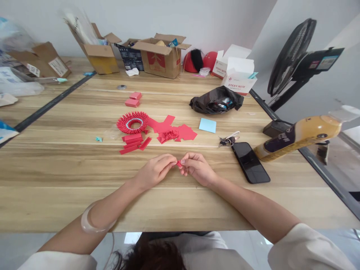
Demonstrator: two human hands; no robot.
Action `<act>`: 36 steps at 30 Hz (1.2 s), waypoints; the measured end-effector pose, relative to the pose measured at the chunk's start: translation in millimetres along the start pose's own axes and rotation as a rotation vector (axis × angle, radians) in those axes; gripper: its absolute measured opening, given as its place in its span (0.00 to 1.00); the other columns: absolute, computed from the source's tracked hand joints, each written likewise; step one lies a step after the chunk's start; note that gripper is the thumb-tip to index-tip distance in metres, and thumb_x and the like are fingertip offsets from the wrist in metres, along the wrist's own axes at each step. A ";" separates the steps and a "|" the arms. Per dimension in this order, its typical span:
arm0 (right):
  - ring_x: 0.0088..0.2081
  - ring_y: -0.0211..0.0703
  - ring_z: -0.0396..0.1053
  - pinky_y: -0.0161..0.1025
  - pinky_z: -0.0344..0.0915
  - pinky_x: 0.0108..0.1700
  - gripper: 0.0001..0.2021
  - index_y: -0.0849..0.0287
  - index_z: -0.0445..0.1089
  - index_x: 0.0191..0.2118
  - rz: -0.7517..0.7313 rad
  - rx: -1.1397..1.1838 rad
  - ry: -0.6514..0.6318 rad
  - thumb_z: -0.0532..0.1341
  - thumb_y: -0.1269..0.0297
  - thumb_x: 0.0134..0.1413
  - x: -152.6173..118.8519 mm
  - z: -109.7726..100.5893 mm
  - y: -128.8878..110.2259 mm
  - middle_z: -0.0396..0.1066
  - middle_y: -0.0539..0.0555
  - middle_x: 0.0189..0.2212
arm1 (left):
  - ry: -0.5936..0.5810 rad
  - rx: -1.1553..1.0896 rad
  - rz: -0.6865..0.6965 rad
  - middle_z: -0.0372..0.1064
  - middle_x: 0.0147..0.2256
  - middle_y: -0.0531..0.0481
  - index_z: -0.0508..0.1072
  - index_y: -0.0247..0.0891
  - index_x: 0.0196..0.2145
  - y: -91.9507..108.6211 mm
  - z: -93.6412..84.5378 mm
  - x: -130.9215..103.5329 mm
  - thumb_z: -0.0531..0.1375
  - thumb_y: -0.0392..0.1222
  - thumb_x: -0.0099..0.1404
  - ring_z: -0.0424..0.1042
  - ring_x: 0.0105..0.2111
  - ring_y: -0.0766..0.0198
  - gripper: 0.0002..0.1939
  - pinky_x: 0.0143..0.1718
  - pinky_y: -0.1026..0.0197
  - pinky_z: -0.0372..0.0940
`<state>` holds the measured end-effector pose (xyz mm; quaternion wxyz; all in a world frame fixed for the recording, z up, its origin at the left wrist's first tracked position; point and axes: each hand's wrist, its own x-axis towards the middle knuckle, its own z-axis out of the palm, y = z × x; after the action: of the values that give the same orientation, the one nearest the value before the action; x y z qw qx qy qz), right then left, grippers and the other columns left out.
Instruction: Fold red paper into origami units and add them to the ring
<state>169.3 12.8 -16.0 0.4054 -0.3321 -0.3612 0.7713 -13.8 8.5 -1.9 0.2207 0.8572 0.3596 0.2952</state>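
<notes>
Between my two hands, above the front half of the wooden table, is a small folded red paper piece (179, 164). My left hand (156, 170) pinches its left side, and the fingers of my right hand (197, 168) close on its right side. Beyond my hands lie loose red paper sheets (188, 132) with a pile of small folded red pieces (169, 135) on them. A ring of folded red paper with a light blue inner band (133, 122) sits to their left. Red paper strips (132, 140) lie just in front of the ring.
Two red paper stacks (132, 102) lie behind the ring. To the right are a light blue pad (207, 125), keys (227, 141), a black phone (250, 162), a bottle (300, 135) and a black bag (215, 100). Cardboard boxes (161, 60) line the back; a fan (292, 56) stands right.
</notes>
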 end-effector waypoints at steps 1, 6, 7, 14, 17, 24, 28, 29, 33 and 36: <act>0.19 0.33 0.67 0.30 0.59 0.20 0.08 0.62 0.66 0.22 0.000 -0.001 -0.001 0.66 0.67 0.40 -0.1 0.2 0.0 0.71 0.50 0.20 | -0.008 -0.001 0.008 0.70 0.34 0.45 0.69 0.38 0.38 -0.4 -0.4 0.1 0.49 0.37 0.65 0.69 0.35 0.62 0.09 0.38 0.62 0.62; 0.19 0.33 0.67 0.31 0.59 0.21 0.07 0.62 0.66 0.22 -0.001 -0.002 -0.005 0.65 0.67 0.41 -0.1 0.4 -0.3 0.71 0.50 0.20 | -0.003 -0.008 0.057 0.70 0.34 0.45 0.70 0.38 0.38 -0.8 -1.6 -0.4 0.50 0.35 0.65 0.69 0.36 0.62 0.10 0.39 0.62 0.63; 0.19 0.33 0.67 0.31 0.59 0.21 0.07 0.62 0.66 0.22 -0.004 -0.001 -0.005 0.65 0.67 0.41 0.1 0.2 -0.2 0.71 0.50 0.20 | 0.008 -0.012 0.062 0.70 0.35 0.45 0.70 0.38 0.38 -0.7 -1.4 -0.7 0.50 0.35 0.65 0.69 0.36 0.62 0.10 0.39 0.62 0.63; 0.18 0.33 0.66 0.31 0.59 0.20 0.08 0.62 0.65 0.22 -0.021 -0.009 -0.020 0.65 0.67 0.41 1.9 -1.6 0.5 0.71 0.50 0.20 | 0.061 -0.078 0.043 0.72 0.36 0.45 0.72 0.38 0.39 1.3 0.5 -1.0 0.52 0.34 0.63 0.71 0.37 0.62 0.10 0.40 0.63 0.64; 0.18 0.33 0.67 0.31 0.59 0.21 0.07 0.62 0.65 0.22 -0.035 -0.016 -0.028 0.65 0.68 0.41 1.7 -1.8 0.8 0.71 0.50 0.20 | 0.064 -0.067 0.068 0.72 0.35 0.45 0.72 0.37 0.39 3.4 -0.6 0.2 0.52 0.33 0.63 0.71 0.36 0.64 0.10 0.39 0.64 0.64; 0.18 0.33 0.67 0.30 0.59 0.20 0.07 0.62 0.65 0.23 -0.041 -0.024 -0.029 0.65 0.68 0.41 2.0 -3.1 2.3 0.71 0.49 0.19 | 0.120 -0.067 0.133 0.72 0.33 0.46 0.72 0.36 0.36 3.2 -0.4 2.2 0.55 0.33 0.62 0.71 0.33 0.65 0.07 0.36 0.65 0.66; 0.19 0.33 0.67 0.30 0.59 0.21 0.07 0.62 0.65 0.23 -0.054 -0.038 -0.031 0.64 0.68 0.42 2.4 -3.4 3.4 0.70 0.48 0.18 | 0.139 -0.088 0.131 0.73 0.32 0.47 0.73 0.36 0.34 2.2 1.4 2.6 0.58 0.33 0.60 0.72 0.32 0.66 0.05 0.35 0.66 0.66; 0.19 0.33 0.67 0.30 0.59 0.21 0.07 0.62 0.65 0.23 -0.057 -0.050 -0.028 0.64 0.68 0.42 2.5 -3.4 3.6 0.70 0.48 0.17 | 0.138 -0.096 0.124 0.74 0.32 0.47 0.73 0.36 0.34 2.7 1.3 2.8 0.58 0.34 0.59 0.72 0.31 0.66 0.05 0.34 0.66 0.66; 0.19 0.33 0.67 0.30 0.59 0.22 0.07 0.62 0.65 0.23 -0.073 -0.093 -0.034 0.64 0.68 0.43 3.0 -3.6 5.1 0.70 0.48 0.16 | 0.103 -0.159 0.066 0.74 0.31 0.47 0.74 0.35 0.32 6.9 -1.3 3.7 0.58 0.33 0.59 0.72 0.30 0.66 0.05 0.33 0.66 0.65; 0.19 0.33 0.66 0.30 0.59 0.22 0.06 0.62 0.65 0.24 -0.093 -0.118 -0.047 0.64 0.69 0.43 3.0 -4.4 6.2 0.70 0.48 0.16 | 0.072 -0.199 0.005 0.74 0.30 0.47 0.74 0.35 0.31 9.0 -3.3 4.2 0.56 0.33 0.60 0.72 0.30 0.66 0.06 0.34 0.65 0.65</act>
<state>169.1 14.1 -24.0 0.4119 -0.3201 -0.4303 0.7367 -9.2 6.3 7.2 0.2907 0.8208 0.3341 0.3608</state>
